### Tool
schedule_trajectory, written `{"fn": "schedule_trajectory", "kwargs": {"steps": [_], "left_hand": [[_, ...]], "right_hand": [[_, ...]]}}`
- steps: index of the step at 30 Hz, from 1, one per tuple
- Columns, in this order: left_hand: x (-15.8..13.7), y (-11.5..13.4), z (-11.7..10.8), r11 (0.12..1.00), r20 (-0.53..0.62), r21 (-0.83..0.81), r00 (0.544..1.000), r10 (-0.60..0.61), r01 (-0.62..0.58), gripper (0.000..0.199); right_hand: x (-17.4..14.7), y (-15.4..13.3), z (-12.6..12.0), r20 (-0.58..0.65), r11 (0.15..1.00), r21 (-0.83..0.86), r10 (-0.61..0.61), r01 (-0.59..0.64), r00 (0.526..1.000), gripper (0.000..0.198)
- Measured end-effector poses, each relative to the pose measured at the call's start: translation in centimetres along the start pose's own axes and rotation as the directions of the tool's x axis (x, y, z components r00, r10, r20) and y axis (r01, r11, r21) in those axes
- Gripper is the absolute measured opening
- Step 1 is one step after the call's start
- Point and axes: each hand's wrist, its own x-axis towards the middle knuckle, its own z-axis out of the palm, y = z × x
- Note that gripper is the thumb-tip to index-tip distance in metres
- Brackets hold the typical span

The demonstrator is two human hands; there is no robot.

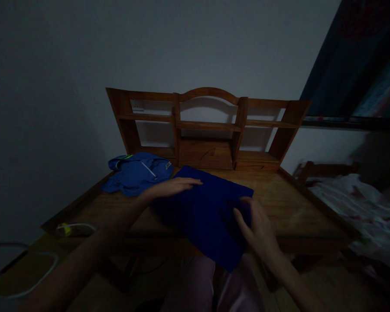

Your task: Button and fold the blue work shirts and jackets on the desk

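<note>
A dark blue cloth point(204, 212) lies spread at an angle on the wooden desk point(286, 197), its near corner hanging past the front edge above my knees. My left hand point(178, 186) rests on the cloth's upper left part, fingers stretched out flat. Over its right side is my right hand point(256, 221), slightly blurred, with thumb and fingers curved but apart; no fold shows pinched between them. A crumpled lighter blue garment point(139, 173) with a white strip sits at the desk's back left, just beyond my left hand.
A wooden shelf unit point(208, 125) with several compartments stands along the back of the desk. Near the front left corner are a yellow item point(65, 229) and a white cable point(84, 225). White plastic bags point(357, 195) are piled to the right. The room is dim.
</note>
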Motion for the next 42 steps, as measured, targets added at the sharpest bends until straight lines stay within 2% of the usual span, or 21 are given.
{"fn": "schedule_trajectory", "kwargs": {"steps": [2, 3, 6, 8, 11, 18, 20, 21, 23, 25, 27, 31, 33, 35, 38, 40, 42], "left_hand": [[4.1, -0.3, 2.1, 0.993, -0.164, 0.072, 0.983, -0.082, 0.095, 0.045], [5.8, -1.0, 3.4, 0.980, -0.219, 0.131, 0.969, -0.117, 0.148, 0.047], [8.7, -4.2, 7.0, 0.940, -0.314, 0.224, 0.932, -0.180, 0.257, 0.052], [9.2, -6.3, 8.2, 0.926, -0.344, 0.254, 0.921, -0.185, 0.281, 0.053], [9.0, -7.8, 8.7, 0.905, -0.361, 0.312, 0.918, -0.168, 0.288, 0.054], [9.0, -7.4, 8.8, 0.865, -0.425, 0.369, 0.889, -0.169, 0.341, 0.054], [8.9, -7.3, 8.9, 0.828, -0.514, 0.366, 0.834, -0.200, 0.424, 0.055], [8.7, -7.2, 8.9, 0.797, -0.575, 0.350, 0.785, -0.231, 0.491, 0.056], [8.4, -6.8, 9.0, 0.719, -0.693, 0.283, 0.654, -0.304, 0.635, 0.060], [8.2, -6.4, 9.1, 0.650, -0.755, 0.212, 0.544, -0.366, 0.730, 0.066], [8.1, -6.0, 9.2, 0.611, -0.763, 0.174, 0.498, -0.412, 0.772, 0.072], [8.2, -6.4, 9.1, 0.586, -0.681, 0.132, 0.503, -0.532, 0.799, 0.080], [8.3, -7.2, 8.9, 0.595, -0.582, 0.116, 0.540, -0.608, 0.795, 0.086], [8.1, -8.0, 8.6, 0.629, -0.478, 0.125, 0.602, -0.640, 0.768, 0.093], [7.6, -8.7, 8.6, 0.691, -0.431, 0.169, 0.684, -0.589, 0.702, 0.096], [7.2, -8.7, 8.7, 0.709, -0.478, 0.204, 0.701, -0.530, 0.675, 0.094], [6.9, -8.4, 8.8, 0.720, -0.542, 0.250, 0.709, -0.451, 0.648, 0.089]], "right_hand": [[2.4, -0.3, 2.0, 0.091, 0.986, -0.072, -0.141, 0.148, 0.986, 0.048], [3.1, 0.0, 3.1, 0.155, 0.975, -0.108, -0.175, 0.193, 0.972, 0.051], [3.9, 2.4, 5.8, 0.343, 0.951, -0.188, -0.169, 0.244, 0.924, 0.053], [3.6, 4.3, 6.5, 0.409, 0.947, -0.213, -0.136, 0.239, 0.902, 0.054], [3.0, 5.9, 6.4, 0.425, 0.946, -0.237, -0.106, 0.223, 0.899, 0.056], [2.2, 6.0, 5.9, 0.400, 0.937, -0.279, -0.086, 0.210, 0.912, 0.057], [2.1, 6.1, 6.1, 0.397, 0.936, -0.285, -0.083, 0.208, 0.914, 0.057], [2.0, 6.1, 6.1, 0.395, 0.936, -0.287, -0.081, 0.206, 0.915, 0.057], [1.9, 6.2, 6.1, 0.392, 0.936, -0.290, -0.074, 0.200, 0.917, 0.057], [1.8, 6.3, 6.0, 0.389, 0.937, -0.291, -0.067, 0.192, 0.919, 0.057], [1.7, 6.2, 6.0, 0.385, 0.938, -0.292, -0.064, 0.187, 0.921, 0.057], [1.6, 6.1, 5.9, 0.377, 0.940, -0.290, -0.064, 0.183, 0.924, 0.056], [1.5, 6.0, 6.0, 0.374, 0.941, -0.285, -0.066, 0.182, 0.925, 0.056], [1.3, 6.1, 6.0, 0.370, 0.943, -0.279, -0.072, 0.184, 0.926, 0.056], [1.5, 6.3, 6.1, 0.380, 0.946, -0.253, -0.094, 0.201, 0.920, 0.056], [2.2, 6.7, 6.0, 0.383, 0.954, -0.216, -0.115, 0.210, 0.916, 0.056], [3.6, 7.3, 5.8, 0.324, 0.966, -0.184, -0.116, 0.183, 0.939, 0.055]]}}
